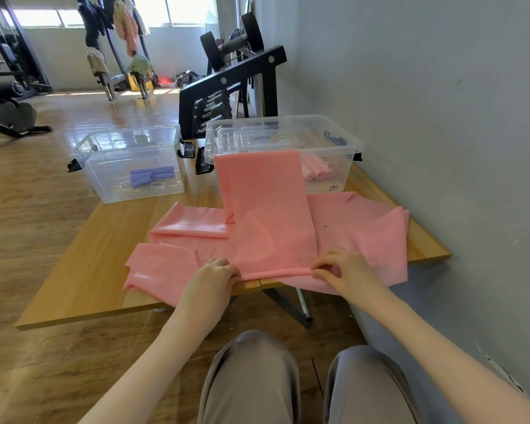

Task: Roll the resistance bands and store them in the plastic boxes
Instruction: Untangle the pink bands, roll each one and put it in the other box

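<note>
A wooden counter (104,280) is set against a grey wall, and most of its near half is covered by loose pink resistance bands (364,234) spread in overlapping folds. On top of them one pink band (270,209) is laid as a long strip. Its long axis is pointed straight away from the person: the far end is draped over the rim of the right plastic box (334,148), and the near end is brought to the counter's front edge. At that near edge a narrow first turn is seen tucked across the band's width.

Two clear boxes are stood at the back. In the left plastic box (104,166) purple rolls (149,175) are stored; in the right one what appear to be pink rolls (315,171) are glimpsed through the wall, though the view there is hazy.

The band is judged thin, light, limp and somewhat slick, so a roll is likely to loosen or skew unless both corners are kept pinned. It is best taken at the two ends of the rolled edge, which is where it is held: the left hand (214,280) is curled over the left corner, and the right hand's (343,270) fingers (325,266) are pinched on the right corner.
</note>
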